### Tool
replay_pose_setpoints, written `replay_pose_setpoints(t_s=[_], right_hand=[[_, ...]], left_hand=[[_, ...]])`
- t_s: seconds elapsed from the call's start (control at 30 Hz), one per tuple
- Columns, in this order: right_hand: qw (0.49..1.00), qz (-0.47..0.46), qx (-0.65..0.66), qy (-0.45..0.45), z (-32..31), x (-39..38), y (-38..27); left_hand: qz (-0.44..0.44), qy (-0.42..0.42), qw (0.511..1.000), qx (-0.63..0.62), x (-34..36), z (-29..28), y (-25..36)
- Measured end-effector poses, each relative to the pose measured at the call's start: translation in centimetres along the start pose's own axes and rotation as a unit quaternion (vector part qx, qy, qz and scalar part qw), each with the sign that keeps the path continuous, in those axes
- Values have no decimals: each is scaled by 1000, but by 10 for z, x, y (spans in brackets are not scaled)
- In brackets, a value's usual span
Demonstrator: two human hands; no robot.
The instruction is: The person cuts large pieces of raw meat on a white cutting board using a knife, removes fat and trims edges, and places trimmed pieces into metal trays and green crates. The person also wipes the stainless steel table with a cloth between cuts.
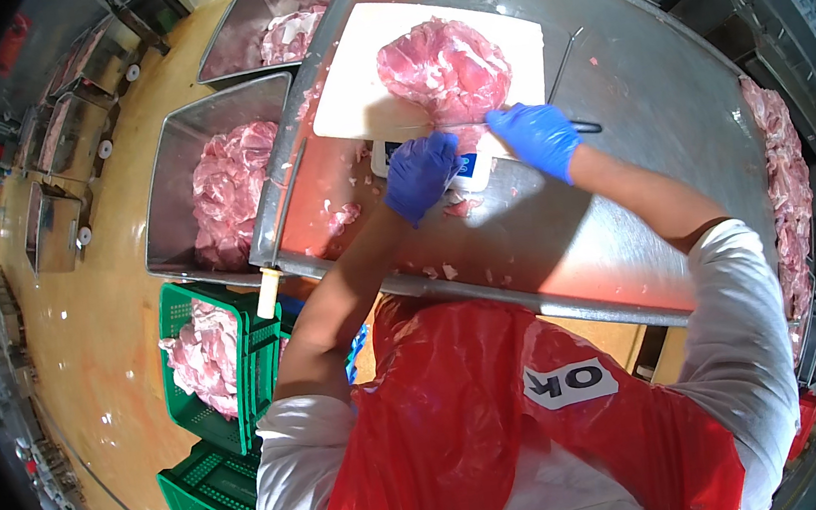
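A large piece of raw pink meat rests on a white board, its near part at the board's front edge. Both hands wear blue gloves. My left hand is curled just below the meat, beside a white device with a blue panel, probably a scale. My right hand is at the meat's lower right, fingers bent together; what either hand grips is hidden. A thin line runs between them under the meat, too small to identify. A dark looped handle shows right of my right hand. A thin rod lies beside the board.
Steel bins of meat stand left of the steel table. Green crates, one holding meat, sit lower left. A pale-handled tool hangs at the table's corner. More meat lines the right side. Wheeled carts stand far left.
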State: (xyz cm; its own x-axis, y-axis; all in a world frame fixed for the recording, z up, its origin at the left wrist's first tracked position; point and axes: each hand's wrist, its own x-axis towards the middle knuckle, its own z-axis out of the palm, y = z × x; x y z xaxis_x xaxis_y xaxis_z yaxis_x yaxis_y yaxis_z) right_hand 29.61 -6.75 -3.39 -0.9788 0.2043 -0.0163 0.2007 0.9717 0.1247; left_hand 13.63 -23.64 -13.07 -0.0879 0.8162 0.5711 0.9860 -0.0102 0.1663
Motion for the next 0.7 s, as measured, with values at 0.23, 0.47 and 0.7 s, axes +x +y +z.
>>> replay_pose_setpoints(t_s=[0.23,0.47,0.7], right_hand=[[987,-14,-145,-66,-5,-95,177],[986,21,155,54,-20,-57,7],[984,68,162,21,-3,5,-47]], left_hand=[[23,34,999,-33,-5,-27,-3],[6,23,999,-47,-20,-47,-15],[28,-5,999,-24,-21,-44,-20]])
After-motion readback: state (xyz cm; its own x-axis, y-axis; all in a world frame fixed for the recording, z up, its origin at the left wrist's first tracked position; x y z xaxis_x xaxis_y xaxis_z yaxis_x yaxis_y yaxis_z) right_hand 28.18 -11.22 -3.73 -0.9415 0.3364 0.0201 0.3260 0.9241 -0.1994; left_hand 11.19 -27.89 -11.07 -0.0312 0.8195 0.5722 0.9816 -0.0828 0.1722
